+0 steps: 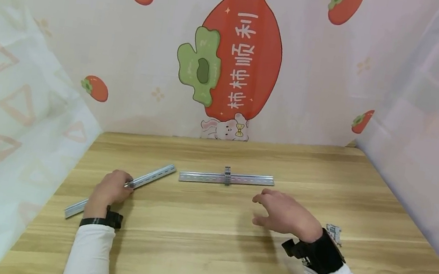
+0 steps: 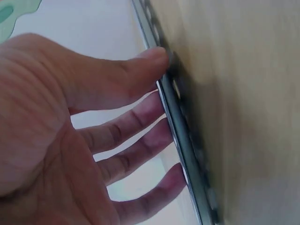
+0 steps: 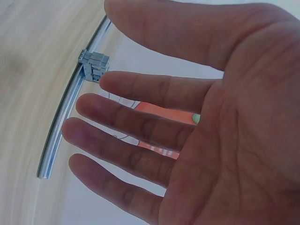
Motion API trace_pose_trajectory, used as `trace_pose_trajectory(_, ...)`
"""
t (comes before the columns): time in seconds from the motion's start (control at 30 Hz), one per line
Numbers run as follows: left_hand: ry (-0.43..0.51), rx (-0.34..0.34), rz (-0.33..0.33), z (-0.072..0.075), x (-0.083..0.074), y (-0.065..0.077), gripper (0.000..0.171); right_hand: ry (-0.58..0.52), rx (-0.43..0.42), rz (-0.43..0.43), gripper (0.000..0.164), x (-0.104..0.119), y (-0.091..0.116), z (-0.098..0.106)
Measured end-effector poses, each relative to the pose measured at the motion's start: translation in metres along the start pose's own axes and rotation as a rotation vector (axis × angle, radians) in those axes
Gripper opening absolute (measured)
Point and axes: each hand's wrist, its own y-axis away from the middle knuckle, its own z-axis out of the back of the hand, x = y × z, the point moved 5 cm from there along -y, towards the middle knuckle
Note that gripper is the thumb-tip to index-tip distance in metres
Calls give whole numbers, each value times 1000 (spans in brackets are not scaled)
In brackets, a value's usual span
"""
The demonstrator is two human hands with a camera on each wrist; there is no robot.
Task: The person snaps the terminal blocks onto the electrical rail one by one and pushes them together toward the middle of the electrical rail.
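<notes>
A slotted metal DIN rail [image 1: 154, 177] lies slantwise on the left of the table. My left hand [image 1: 113, 189] pinches it near its middle; the hand and wrist cover part of it. The left wrist view shows the thumb and several fingertips against the rail [image 2: 174, 110]. Farther back, a second DIN rail [image 1: 202, 177] carries a small group of grey terminal blocks [image 1: 227, 175] around its middle. My right hand [image 1: 282, 212] hovers in front of that rail's right end, holding nothing. Its fingers [image 3: 140, 124] are spread and nearly straight in the right wrist view, apart from the blocks.
A loose grey piece that looks like a terminal block [image 1: 333, 233] lies right of my right wrist, partly hidden by it. The wooden table [image 1: 193, 256] ends at a printed cloth backdrop [image 1: 151, 51], with cloth walls on both sides.
</notes>
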Motion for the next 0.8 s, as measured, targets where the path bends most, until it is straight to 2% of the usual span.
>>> trace_pose_trajectory(0.13, 21, 11, -45, 4, 1, 4, 20, 1, 7, -7, 46, -1, 1, 0)
trace_pose_trajectory(0.2, 34, 9, -71, 6, -1, 6, 25, 3, 9, -13, 46, -1, 2, 1)
trace_pose_trajectory(0.47, 147, 78, -212, 10, -20, 11, 31, 9, 4, -11, 47, -1, 5, 7)
trace_pose_trajectory(0.63, 162, 120, -248, 14, -39, 12, 33, -5, -3, -9, 46, -2, 8, 12)
trace_pose_trajectory(0.8, 173, 169, -315, 17, -73, 15, 27, -20, -3, -19, 47, -6, 10, 15)
